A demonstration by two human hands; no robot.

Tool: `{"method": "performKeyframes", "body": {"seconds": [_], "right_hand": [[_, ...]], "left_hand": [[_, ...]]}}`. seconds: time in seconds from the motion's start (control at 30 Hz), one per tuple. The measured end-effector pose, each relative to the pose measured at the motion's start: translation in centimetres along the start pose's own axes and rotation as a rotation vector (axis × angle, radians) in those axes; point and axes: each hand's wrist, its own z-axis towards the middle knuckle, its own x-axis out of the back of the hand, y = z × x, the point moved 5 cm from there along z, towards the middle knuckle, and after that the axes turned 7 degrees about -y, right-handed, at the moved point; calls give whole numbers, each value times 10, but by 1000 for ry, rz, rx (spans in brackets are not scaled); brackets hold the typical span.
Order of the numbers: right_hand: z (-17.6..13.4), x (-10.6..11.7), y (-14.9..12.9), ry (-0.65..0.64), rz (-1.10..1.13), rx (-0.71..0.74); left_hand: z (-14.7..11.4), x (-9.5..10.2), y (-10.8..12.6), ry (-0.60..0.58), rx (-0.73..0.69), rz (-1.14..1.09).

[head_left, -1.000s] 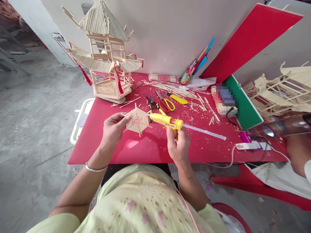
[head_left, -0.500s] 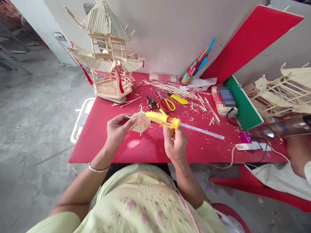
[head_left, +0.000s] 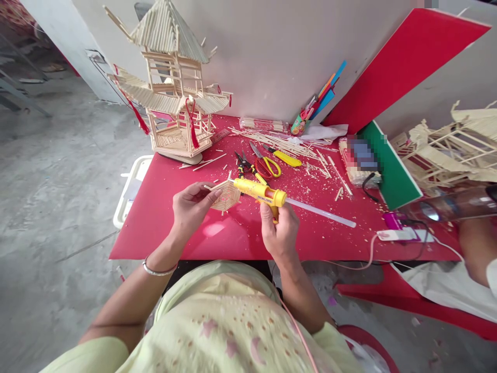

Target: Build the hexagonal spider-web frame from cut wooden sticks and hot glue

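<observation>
My left hand (head_left: pixel 194 204) pinches the edge of a small hexagonal panel of thin wooden sticks (head_left: pixel 226 197), held up over the red table (head_left: pixel 155 233). A yellow hot glue gun (head_left: pixel 260 192) is wrapped in my right hand (head_left: pixel 281 230). Its nozzle points left at the panel's upper edge; whether the two touch, I cannot tell. From the gun's back sticks out a long translucent glue stick (head_left: pixel 322 212). Just behind the gun lie black-and-yellow pliers (head_left: pixel 246 165), scissors with red and yellow handles (head_left: pixel 269 165) and a yellow utility knife (head_left: pixel 285 157).
A wooden-stick pagoda (head_left: pixel 174 103) with red tassels stands at the back left. Loose sticks (head_left: pixel 279 142) and crumbs litter the table. A pen holder (head_left: pixel 298 123) is by the wall, a power strip (head_left: pixel 406 235) at right. Beyond the green board (head_left: pixel 392 171) shows another person's arm (head_left: pixel 473 243).
The stick panel has turned slightly in my left hand and shifted a little to the right. The glue gun stays nearly in place, its nozzle still at the panel's upper edge.
</observation>
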Motion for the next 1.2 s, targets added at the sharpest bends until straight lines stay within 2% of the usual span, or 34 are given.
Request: {"method": "performKeyframes", "body": {"seconds": [0.53,0.77,0.83,0.9,1.03,1.13,1.2], "right_hand": [[-1,7,1,9,25,-20],[-5,11,10,8,103,-98],[-7,14,15,5,122,-147],[-8,17,21,-2,137,-204],[-9,18,28,-43,211,-302],[-10,17,30,-72,274,-348],[-10,17,29,-78,308,-363]], "left_hand": [[3,5,-11,-34,-5,-54],[3,10,-9,22,-57,15],[2,13,-8,68,-129,82],[-1,18,-3,130,-266,204],[-13,22,12,213,-684,492],[-24,20,18,142,-957,599],[-29,18,20,61,-1061,652]]}}
